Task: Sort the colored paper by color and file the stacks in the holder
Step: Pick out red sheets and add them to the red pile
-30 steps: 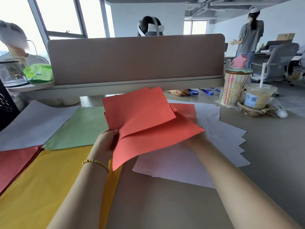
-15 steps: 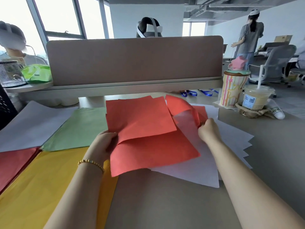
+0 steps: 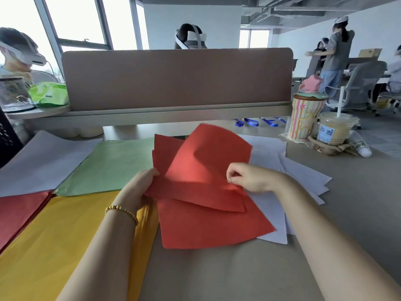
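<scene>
Several red sheets (image 3: 208, 222) are fanned above the desk in front of me. My left hand (image 3: 141, 183) grips their left edge. My right hand (image 3: 245, 177) pinches the top red sheet (image 3: 204, 161) at its right edge, and that sheet bows upward. Under the red sheets lies a loose pile of white paper (image 3: 301, 177). Sorted stacks lie to the left: green (image 3: 110, 166), yellow (image 3: 54, 242), dark red (image 3: 19, 211) and white (image 3: 41, 157).
A desk divider (image 3: 178, 79) closes off the far side. A striped cup (image 3: 303, 120) and an iced drink with a straw (image 3: 335, 129) stand at the right rear. A black mesh holder (image 3: 6, 135) is at the left edge. Other people are around the room.
My right hand has carried a red sheet from the white pile leftward onto the red sheets held in my left hand. The red stack has shifted slightly nearer.
</scene>
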Demonstrator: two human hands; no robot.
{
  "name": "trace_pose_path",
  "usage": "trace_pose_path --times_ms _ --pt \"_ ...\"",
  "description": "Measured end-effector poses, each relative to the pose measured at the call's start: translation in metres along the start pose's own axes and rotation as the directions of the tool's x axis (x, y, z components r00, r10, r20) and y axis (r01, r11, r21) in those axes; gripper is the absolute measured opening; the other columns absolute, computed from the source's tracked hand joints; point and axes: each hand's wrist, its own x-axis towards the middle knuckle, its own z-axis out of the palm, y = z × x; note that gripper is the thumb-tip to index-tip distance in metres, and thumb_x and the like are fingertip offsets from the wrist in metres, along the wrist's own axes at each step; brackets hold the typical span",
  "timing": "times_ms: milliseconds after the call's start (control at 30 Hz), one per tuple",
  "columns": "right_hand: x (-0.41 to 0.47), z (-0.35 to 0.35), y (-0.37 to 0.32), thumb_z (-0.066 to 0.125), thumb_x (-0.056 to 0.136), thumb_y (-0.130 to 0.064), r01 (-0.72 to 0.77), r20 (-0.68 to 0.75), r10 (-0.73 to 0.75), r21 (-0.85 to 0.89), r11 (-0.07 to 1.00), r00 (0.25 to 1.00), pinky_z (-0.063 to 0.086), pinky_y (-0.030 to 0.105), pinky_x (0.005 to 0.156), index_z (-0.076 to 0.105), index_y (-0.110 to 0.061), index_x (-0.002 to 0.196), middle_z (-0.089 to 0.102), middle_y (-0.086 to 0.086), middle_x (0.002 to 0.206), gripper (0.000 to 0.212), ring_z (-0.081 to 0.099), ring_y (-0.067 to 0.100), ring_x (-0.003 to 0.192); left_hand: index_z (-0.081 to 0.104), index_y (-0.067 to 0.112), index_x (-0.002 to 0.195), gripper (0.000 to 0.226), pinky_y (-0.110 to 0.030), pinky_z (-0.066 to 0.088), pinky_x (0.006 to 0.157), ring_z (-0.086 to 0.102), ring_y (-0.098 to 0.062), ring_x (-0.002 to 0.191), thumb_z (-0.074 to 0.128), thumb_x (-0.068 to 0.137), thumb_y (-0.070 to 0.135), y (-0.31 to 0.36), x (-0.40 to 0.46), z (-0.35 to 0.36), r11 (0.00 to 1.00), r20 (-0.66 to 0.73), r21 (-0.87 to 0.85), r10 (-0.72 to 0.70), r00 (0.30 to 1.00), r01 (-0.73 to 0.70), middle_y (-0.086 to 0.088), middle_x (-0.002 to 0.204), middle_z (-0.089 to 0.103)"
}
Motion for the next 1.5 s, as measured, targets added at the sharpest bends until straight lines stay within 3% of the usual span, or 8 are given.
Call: trace_pose_path --times_ms 167,333,467,567,700,1100,1200,1500 --pt "-0.018 -0.003 -0.016 0.049 0.095 -0.015 0.028 0.217 -0.036 0.043 0.999 0.976 0.038 0.005 0.064 0.055 -0.019 0.092 0.053 -0.013 0.083 0.007 0.047 -0.002 0.072 0.061 0.011 0.089 0.066 -0.020 0.049 0.045 0.063 -0.018 0.057 0.026 0.090 0.066 0.007 -0.003 -0.006 0.997 0.142 -0.006 -0.073 0.987 0.075 -0.010 0.081 0.063" --pt "-0.003 0.009 0.010 0.052 0.095 -0.026 -0.118 -0.110 0.163 0.330 0.936 0.980 0.038 0.029 0.101 0.055 -0.014 0.119 0.055 0.004 0.126 0.028 0.052 0.017 0.119 0.054 0.001 0.120 0.030 -0.014 0.046 0.039 0.059 -0.016 0.059 0.057 0.091 0.009 0.002 -0.004 0.006 0.968 0.079 0.234 0.072 0.994 -0.089 -0.007 0.080 0.060" --pt "0.007 0.014 0.037 0.047 0.094 -0.043 -0.296 -0.200 0.409 0.428 0.854 0.891 0.030 0.035 0.112 0.024 -0.007 0.147 0.030 0.009 0.151 0.068 0.035 0.022 0.137 0.054 0.016 0.118 0.036 -0.017 0.049 0.047 0.062 -0.009 0.050 0.046 0.092 -0.007 -0.001 -0.002 0.004 0.974 0.125 -0.034 0.224 0.966 -0.222 -0.008 0.081 0.061" --pt "0.013 0.015 0.047 0.052 0.080 -0.065 -0.220 -0.156 0.500 0.761 0.611 0.852 0.043 0.039 0.103 0.040 -0.010 0.136 0.048 0.005 0.131 0.079 0.052 0.017 0.114 0.058 0.018 0.115 0.030 -0.022 0.050 0.058 0.062 -0.014 0.060 0.049 0.091 0.002 0.006 -0.002 0.000 0.962 0.122 -0.075 0.271 0.955 -0.264 -0.010 0.086 0.065" --pt "0.009 0.012 0.048 0.057 0.085 -0.054 -0.164 -0.039 0.422 0.886 0.434 0.906 0.048 0.037 0.097 0.063 -0.014 0.115 0.069 0.001 0.109 0.050 0.065 0.019 0.100 0.059 0.007 0.118 0.036 -0.025 0.056 0.054 0.068 -0.018 0.066 0.050 0.095 0.032 0.005 -0.008 0.009 0.996 0.301 -0.086 0.004 0.954 0.023 -0.013 0.092 0.071" --pt "0.004 0.017 0.014 0.042 0.093 -0.006 -0.339 -0.170 0.473 0.498 0.798 0.865 0.037 0.023 0.056 0.053 -0.005 0.099 0.055 0.010 0.084 0.013 0.052 0.021 0.069 0.054 0.009 0.116 0.031 -0.027 0.042 0.069 0.055 -0.019 0.083 0.043 0.090 -0.001 0.009 -0.019 0.045 0.686 0.162 0.606 0.387 0.908 -0.401 -0.011 0.100 0.059" --pt "0.002 0.003 0.002 0.040 0.092 -0.011 -0.263 -0.306 0.444 0.486 0.834 0.842 0.040 0.026 0.064 0.056 -0.004 0.110 0.057 0.012 0.091 0.025 0.054 0.023 0.074 0.053 0.019 0.093 0.029 -0.030 0.043 0.066 0.055 -0.020 0.080 0.038 0.088 -0.005 0.030 -0.032 0.049 0.719 0.134 0.502 0.483 0.865 -0.480 -0.012 0.090 0.060" --pt "-0.038 -0.074 -0.084 0.034 0.101 -0.024 0.135 -0.801 0.239 0.367 0.921 0.549 0.026 0.028 0.066 0.038 -0.009 0.081 0.042 0.001 0.075 0.025 0.042 0.021 0.080 0.035 0.016 0.129 0.038 -0.022 0.037 0.060 0.048 -0.018 0.078 0.030 0.093 0.003 0.101 -0.113 0.054 0.597 -0.123 0.280 0.799 0.588 -0.752 0.001 0.100 0.051"
